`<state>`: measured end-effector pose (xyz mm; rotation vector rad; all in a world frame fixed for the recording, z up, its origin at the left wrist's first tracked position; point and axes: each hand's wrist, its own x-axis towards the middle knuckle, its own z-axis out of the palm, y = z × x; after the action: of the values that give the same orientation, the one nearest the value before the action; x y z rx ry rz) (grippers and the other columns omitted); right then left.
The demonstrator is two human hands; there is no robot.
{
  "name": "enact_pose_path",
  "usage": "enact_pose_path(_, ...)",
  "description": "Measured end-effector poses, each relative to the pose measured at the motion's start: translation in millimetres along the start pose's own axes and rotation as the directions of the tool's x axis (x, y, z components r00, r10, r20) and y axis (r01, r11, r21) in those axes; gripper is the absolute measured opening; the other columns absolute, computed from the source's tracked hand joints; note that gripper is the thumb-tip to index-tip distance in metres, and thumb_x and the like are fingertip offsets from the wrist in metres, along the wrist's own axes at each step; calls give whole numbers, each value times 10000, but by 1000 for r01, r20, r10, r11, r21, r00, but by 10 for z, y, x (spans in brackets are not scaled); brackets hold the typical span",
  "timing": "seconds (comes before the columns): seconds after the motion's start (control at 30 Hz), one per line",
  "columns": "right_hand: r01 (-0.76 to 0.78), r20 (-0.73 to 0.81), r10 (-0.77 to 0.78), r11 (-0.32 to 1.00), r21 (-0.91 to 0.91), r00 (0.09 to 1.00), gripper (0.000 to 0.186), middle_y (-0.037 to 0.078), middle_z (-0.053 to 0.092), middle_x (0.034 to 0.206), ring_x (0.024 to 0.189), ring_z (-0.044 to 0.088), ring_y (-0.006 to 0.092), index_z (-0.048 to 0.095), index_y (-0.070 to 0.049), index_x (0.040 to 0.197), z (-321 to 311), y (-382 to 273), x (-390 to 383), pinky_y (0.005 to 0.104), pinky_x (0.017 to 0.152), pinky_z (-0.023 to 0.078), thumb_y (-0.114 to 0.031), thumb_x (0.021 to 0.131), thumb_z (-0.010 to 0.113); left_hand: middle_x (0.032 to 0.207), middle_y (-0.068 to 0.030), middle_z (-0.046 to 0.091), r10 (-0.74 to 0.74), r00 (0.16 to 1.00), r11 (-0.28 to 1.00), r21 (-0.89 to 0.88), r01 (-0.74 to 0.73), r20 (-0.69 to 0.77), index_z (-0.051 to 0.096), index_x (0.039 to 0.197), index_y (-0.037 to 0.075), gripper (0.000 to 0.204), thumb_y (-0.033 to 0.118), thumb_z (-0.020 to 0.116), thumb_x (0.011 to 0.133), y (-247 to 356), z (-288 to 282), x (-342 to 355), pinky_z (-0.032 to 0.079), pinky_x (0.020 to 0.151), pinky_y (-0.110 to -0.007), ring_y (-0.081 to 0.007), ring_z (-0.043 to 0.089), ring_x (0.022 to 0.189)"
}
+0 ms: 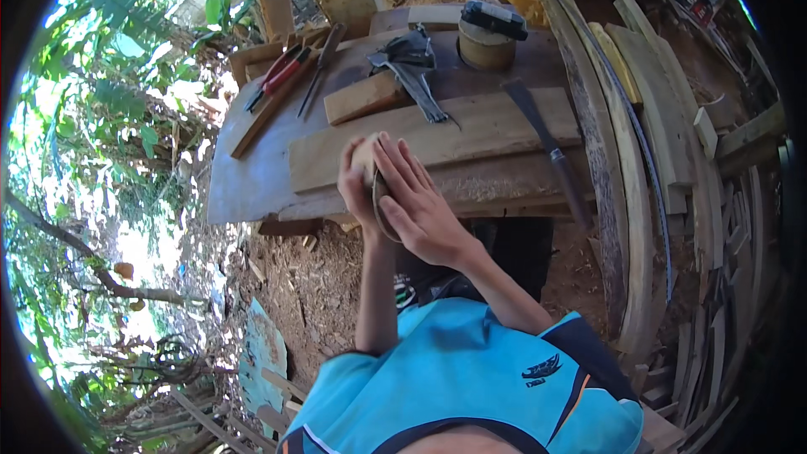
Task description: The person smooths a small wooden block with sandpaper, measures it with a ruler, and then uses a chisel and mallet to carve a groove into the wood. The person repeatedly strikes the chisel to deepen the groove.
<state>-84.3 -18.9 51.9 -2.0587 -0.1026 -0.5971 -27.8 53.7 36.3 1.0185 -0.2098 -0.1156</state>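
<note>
Wooden piece: I see it between both hands, ten o'clock from the right; axis roughly twelve-to-six.
Right hand: fingers straight, side by side, flat against it.
Left hand: fingers curled around it.

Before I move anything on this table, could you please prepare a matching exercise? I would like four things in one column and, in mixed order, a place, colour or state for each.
Things
1. Pliers-like tool
2. Long-bladed tool
3. Dark grey cloth
4. Held piece

Descriptions
A. Lies across the long plank
B. Between the left grip and the right grip
C. Has red on its handles
D. Has a strip hanging over the short wooden block

Right pairs: 1-C, 2-A, 3-D, 4-B
</note>
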Motion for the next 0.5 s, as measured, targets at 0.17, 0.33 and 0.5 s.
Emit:
enact_pose_path(0.17,-122,118,102,977,173,988,525,158,172,1427,1320,139,332,217,-51,1363,-197,74,408,392,1079,105,-282,906,335,1102,-157,492,-183,977,969,-187,160,-113,422,1137,2,479,321,327,793,65,228,-351,429,855,-361,-261,525,973)
enact_pose_path(0.33,-48,99,62,990,-135,993,505,165,229,1405,1306,175,343,216,-118,1375,-24,-121,53,388,1066,154,-300,913,307,1156,-149,481,-182,976,945,-253,206,118,393,1204,32,507,306,350,779,184,-30,-107,402,899,-390,-291,491,1053)
enact_pose_path(0.5,-27,40,25,999,39,999,510,171,221,1404,1291,207,352,240,-105,1364,-141,25,124,414,1057,174,-316,908,322,1166,-148,476,-274,962,929,-259,264,-4,411,1183,40,485,318,356,790,62,54,-173,398,904,-391,-275,494,1050)
